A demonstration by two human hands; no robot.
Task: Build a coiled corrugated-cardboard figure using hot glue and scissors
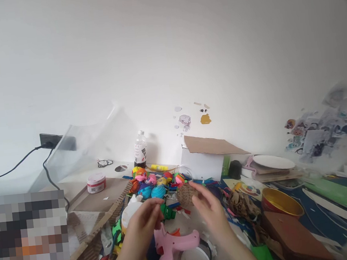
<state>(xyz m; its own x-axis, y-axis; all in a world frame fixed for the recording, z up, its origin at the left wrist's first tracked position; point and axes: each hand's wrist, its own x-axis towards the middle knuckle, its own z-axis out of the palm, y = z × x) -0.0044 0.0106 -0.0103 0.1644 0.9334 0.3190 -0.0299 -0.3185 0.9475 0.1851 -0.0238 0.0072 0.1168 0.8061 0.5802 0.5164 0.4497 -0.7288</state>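
My right hand [209, 204] has its fingertips and thumb at the right edge of a rounded brown corrugated cardboard piece [185, 194], gripping it in front of me. My left hand [147, 221] is closed in a pinch to the left; whatever may be between its fingertips is hidden. A dark green corrugated piece [168, 212] shows just beyond the left fingertips. Below and between both hands lies a pink hot glue gun [180, 242], nozzle toward me. Behind them sits a pile of colourful corrugated paper balls [157, 191].
Scissors [106, 242] with red handles and a white round object [132, 211] lie left. Behind stand a drink bottle [140, 149], a round tub [96, 183] and a white box [201, 164] with a cardboard lid. A gold-lined bowl [281, 202] and brown block [297, 236] are right.
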